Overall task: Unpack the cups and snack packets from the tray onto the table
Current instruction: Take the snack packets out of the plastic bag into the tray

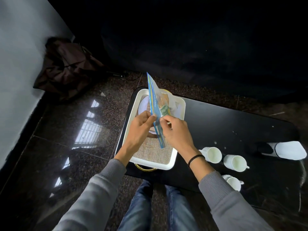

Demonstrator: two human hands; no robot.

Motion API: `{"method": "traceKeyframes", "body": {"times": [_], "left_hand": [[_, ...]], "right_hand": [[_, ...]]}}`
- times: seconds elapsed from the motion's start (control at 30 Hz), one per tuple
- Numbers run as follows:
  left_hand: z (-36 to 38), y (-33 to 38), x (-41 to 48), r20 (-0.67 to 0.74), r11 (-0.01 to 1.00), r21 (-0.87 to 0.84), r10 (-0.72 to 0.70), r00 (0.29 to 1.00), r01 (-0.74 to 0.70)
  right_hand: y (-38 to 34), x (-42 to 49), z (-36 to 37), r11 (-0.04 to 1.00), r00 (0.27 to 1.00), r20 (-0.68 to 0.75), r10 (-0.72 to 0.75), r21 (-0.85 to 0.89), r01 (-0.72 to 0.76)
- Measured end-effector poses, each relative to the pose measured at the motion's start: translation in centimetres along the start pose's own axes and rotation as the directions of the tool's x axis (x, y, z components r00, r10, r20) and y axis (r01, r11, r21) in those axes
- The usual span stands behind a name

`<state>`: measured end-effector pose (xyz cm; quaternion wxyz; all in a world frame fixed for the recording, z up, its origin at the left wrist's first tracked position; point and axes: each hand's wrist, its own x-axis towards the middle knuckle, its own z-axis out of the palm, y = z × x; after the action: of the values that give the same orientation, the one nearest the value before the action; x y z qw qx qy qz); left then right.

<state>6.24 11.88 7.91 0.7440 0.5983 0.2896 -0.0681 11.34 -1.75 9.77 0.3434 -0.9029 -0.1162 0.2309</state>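
Observation:
A white rectangular tray (173, 158) with a burlap liner stands on the left end of the black table (225, 124). Above the tray both hands hold up a blue-edged snack packet (155, 104) on its edge. My left hand (139, 129) pinches the packet's near edge from the left, and my right hand (175, 132) pinches it from the right. More packets and a white plate (144, 105) lie in the tray's far half, partly hidden by the held packet. Three white cups (213, 155) (235, 163) (233, 182) stand on the table right of the tray.
A white and dark cloth item (286, 150) lies at the table's right end. A dark bag (66, 67) sits on the floor by the wall at left. A dark sofa fills the background. My knees in jeans are below the table's near edge.

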Motion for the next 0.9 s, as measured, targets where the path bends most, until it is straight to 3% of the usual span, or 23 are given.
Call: {"method": "traceKeyframes", "body": {"times": [0.13,0.27,0.47,0.63,0.8,0.9], "left_hand": [[-0.2,-0.3,-0.7,-0.014,0.998,0.058,0.015,1.000,-0.014],[-0.6,-0.4,-1.1,0.022,0.997,0.068,0.024,0.999,-0.025],[0.3,0.0,-1.5,0.046,0.995,0.101,-0.009,0.999,0.005],[1.7,-0.5,-1.6,-0.035,0.986,0.167,0.000,0.999,0.006],[2.0,-1.0,-1.8,-0.155,0.996,0.065,-0.044,0.987,0.054],[0.6,-1.1,-1.8,-0.236,0.981,0.165,-0.063,0.970,0.104]], "right_hand": [[0.2,0.0,-1.0,0.995,0.998,-0.063,0.019,-0.092,-0.025],[-0.8,-0.6,-1.6,0.998,1.000,0.005,0.015,-0.059,-0.015],[-1.9,-0.7,-1.9,0.977,1.000,-0.010,-0.011,-0.214,0.008],[-2.9,-1.2,-1.6,0.922,0.995,-0.053,-0.087,-0.383,0.060],[-3.2,-1.6,-2.4,0.968,0.994,-0.113,0.012,-0.247,-0.040],[-2.9,-1.9,-3.5,0.980,0.989,-0.105,0.102,-0.161,-0.118]]}}
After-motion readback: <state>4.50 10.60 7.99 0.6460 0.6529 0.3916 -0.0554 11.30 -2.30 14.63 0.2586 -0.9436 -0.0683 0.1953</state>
